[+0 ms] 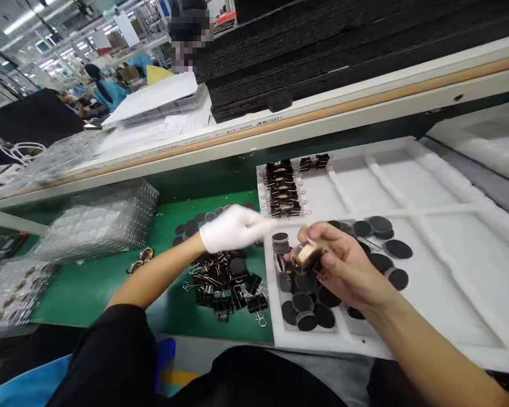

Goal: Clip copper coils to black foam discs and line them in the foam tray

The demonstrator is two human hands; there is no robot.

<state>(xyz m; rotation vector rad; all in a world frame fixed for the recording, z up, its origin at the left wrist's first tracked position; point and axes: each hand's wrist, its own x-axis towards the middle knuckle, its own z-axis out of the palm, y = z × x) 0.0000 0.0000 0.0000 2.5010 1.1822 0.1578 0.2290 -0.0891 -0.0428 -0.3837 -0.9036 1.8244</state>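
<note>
I'm pinching a small round coil (306,255) in my right hand (343,265); it looks light, rigid, best gripped by its rim. My gloved left hand (231,227) is reaching, fingers extended, beside it.

Factory assembly line: workbenches (254,141), stacked plastic trays (97,220).

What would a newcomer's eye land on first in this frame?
The white-gloved left hand reaching across mid-frame, beside the bare right hand pinching a small round coppery part. Below them, black discs scattered in a white foam tray, and a heap of black binder clips on the green mat.
</note>
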